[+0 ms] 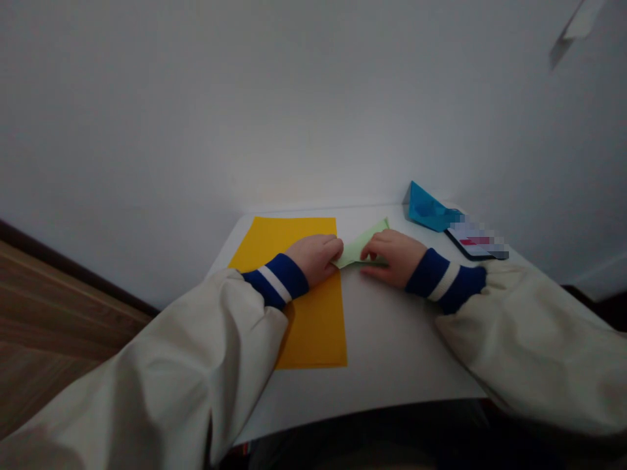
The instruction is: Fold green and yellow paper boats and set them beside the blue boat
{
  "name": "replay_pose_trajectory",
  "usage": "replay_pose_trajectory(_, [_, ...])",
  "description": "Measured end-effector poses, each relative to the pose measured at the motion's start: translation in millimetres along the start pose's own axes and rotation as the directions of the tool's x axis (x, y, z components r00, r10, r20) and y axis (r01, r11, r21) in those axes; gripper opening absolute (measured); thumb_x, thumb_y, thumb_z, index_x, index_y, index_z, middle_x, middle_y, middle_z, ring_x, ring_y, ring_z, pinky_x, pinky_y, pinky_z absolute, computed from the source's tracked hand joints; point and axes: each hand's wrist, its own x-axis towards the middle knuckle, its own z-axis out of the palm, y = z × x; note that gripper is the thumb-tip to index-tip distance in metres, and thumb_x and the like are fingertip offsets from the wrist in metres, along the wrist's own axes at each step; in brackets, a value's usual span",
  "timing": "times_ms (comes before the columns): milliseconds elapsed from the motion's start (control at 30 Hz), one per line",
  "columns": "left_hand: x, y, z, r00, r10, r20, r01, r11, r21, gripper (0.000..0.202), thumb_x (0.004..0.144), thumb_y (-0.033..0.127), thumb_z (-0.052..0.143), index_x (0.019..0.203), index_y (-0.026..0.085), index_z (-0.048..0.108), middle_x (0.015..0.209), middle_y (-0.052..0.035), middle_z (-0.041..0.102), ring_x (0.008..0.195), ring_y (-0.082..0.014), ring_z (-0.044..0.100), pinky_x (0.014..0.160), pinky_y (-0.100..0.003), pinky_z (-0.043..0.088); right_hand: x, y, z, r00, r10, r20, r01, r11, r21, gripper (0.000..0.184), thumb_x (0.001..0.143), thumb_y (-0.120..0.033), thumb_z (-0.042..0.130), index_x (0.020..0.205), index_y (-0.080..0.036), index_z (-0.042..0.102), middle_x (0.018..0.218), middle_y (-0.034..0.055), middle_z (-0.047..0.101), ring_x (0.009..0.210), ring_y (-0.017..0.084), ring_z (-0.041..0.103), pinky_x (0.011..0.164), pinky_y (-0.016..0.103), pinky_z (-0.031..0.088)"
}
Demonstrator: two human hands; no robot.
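Between my hands is a folded piece of pale green paper (356,249), pointed at its upper right end. My left hand (317,256) pinches its left end, with the fingers closed. At the paper's right part, my right hand (394,256) has its fingers curled over it and the thumb below the lower edge. Part of the paper is hidden behind the fingers. Under my left hand and forearm lies a sheet of yellow paper (313,333), flat on the white table (392,346).
A folded blue paper shape (426,210) stands at the back right of the table. Beside it lies a phone (477,243), its screen partly blurred out. A pale wall (294,104) rises behind the table, and a wooden panel (59,313) is on the left.
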Motion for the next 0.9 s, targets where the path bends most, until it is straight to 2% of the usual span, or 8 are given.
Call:
replay_pose_trajectory(67, [0.3, -0.4, 0.0, 1.0, 0.014, -0.004, -0.014, 1.0, -0.028, 0.01, 0.07, 0.014, 0.054, 0.08, 0.016, 0.054, 0.08, -0.0043, 0.059, 0.073, -0.0171, 0.053, 0.065, -0.027, 0.04, 0.4, -4.1, -0.7, 0.997, -0.073, 0.005, 0.073, 0.997, -0.019, 0.023, 0.081, -0.037, 0.053, 0.088, -0.018, 0.063, 0.086, 0.0075, 0.062, 0.082, 0.02, 0.053, 0.073, 0.03, 0.039])
replay_pose_trajectory(167, [1.0, -1.3, 0.1, 0.999, 0.036, 0.001, -0.036, 0.998, -0.047, 0.01, 0.071, 0.014, 0.054, 0.081, 0.016, 0.055, 0.081, -0.0041, 0.06, 0.074, -0.0164, 0.054, 0.066, -0.026, 0.04, 0.3, -7.1, -1.3, 0.996, -0.086, 0.028, 0.089, 0.992, -0.091, 0.019, 0.083, -0.028, 0.048, 0.088, -0.018, 0.063, 0.086, 0.0067, 0.063, 0.079, 0.018, 0.054, 0.07, 0.029, 0.038])
replay_pose_trajectory(333, [2.1, -0.7, -3.0, 0.996, 0.09, 0.0, -0.09, 0.995, 0.047, 0.015, 0.079, 0.03, 0.055, 0.084, 0.016, 0.058, 0.083, -0.0041, 0.062, 0.078, -0.0188, 0.057, 0.069, -0.03, 0.038, -0.3, -9.2, -2.0, 0.997, -0.064, 0.034, 0.069, 0.977, -0.204, 0.021, 0.085, -0.028, 0.044, 0.083, -0.018, 0.062, 0.082, 0.0052, 0.064, 0.073, 0.016, 0.054, 0.058, 0.027, 0.032])
replay_pose_trajectory(467, [0.8, 0.7, -6.7, 0.998, 0.058, -0.038, -0.053, 0.991, 0.126, 0.027, 0.082, 0.043, 0.051, 0.086, 0.017, 0.058, 0.084, -0.0047, 0.063, 0.079, -0.0209, 0.057, 0.069, -0.032, 0.037, -0.8, -11.2, -3.0, 0.995, -0.102, 0.019, 0.103, 0.947, -0.305, 0.022, 0.085, -0.027, 0.042, 0.08, -0.016, 0.061, 0.079, 0.0052, 0.064, 0.068, 0.015, 0.053, 0.055, 0.028, 0.026])
replay_pose_trajectory(567, [-0.1, 0.7, -6.6, 0.999, 0.002, -0.043, 0.003, 0.992, 0.125, 0.026, 0.08, 0.042, 0.054, 0.087, 0.017, 0.058, 0.083, -0.0041, 0.063, 0.077, -0.0208, 0.057, 0.068, -0.032, 0.037, -0.8, -12.5, -3.9, 0.991, -0.132, -0.003, 0.122, 0.923, -0.364, 0.023, 0.086, -0.026, 0.041, 0.079, -0.015, 0.06, 0.075, 0.005, 0.063, 0.064, 0.014, 0.051, 0.054, 0.029, 0.023])
replay_pose_trajectory(733, [0.2, -1.1, -2.6, 1.0, -0.004, -0.009, 0.005, 0.996, 0.085, 0.019, 0.076, 0.03, 0.057, 0.09, 0.017, 0.058, 0.082, -0.0034, 0.064, 0.075, -0.0196, 0.057, 0.068, -0.031, 0.039, -0.7, -12.1, -3.8, 0.983, -0.175, -0.051, 0.146, 0.924, -0.354, 0.023, 0.087, -0.026, 0.04, 0.079, -0.016, 0.059, 0.076, 0.0042, 0.062, 0.065, 0.014, 0.049, 0.055, 0.029, 0.023])
replay_pose_trajectory(900, [-0.1, -1.7, -1.3, 0.998, 0.065, -0.006, -0.065, 0.996, 0.067, 0.025, 0.08, 0.036, 0.053, 0.095, 0.017, 0.059, 0.088, -0.0062, 0.063, 0.08, -0.0204, 0.056, 0.071, -0.031, 0.039, -2.0, -8.6, -0.5, 0.984, -0.174, -0.043, 0.155, 0.947, -0.281, 0.024, 0.087, -0.029, 0.041, 0.08, -0.017, 0.06, 0.078, 0.0038, 0.062, 0.069, 0.014, 0.05, 0.057, 0.028, 0.026])
